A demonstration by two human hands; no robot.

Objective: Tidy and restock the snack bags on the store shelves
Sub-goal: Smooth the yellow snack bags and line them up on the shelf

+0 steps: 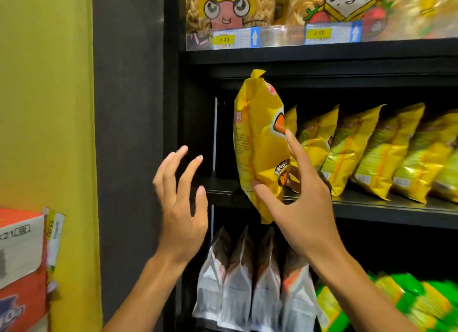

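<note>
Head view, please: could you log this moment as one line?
right hand holds yellow snack bag upright | left hand open beside | middle shelf row unfinished

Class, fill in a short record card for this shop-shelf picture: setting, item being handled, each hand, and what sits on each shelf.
setting: black store shelving beside a yellow-green wall
item handled: upright yellow foil snack bag, at the left end of the middle shelf
right hand: thumb and fingers pinch the bag's lower part
left hand: open, fingers spread, touching nothing
middle shelf: row of leaning yellow foil bags
top shelf: clear bags with cartoon faces, price tags reading 2.90
bottom shelf: white pouches, green-and-yellow packs
</note>
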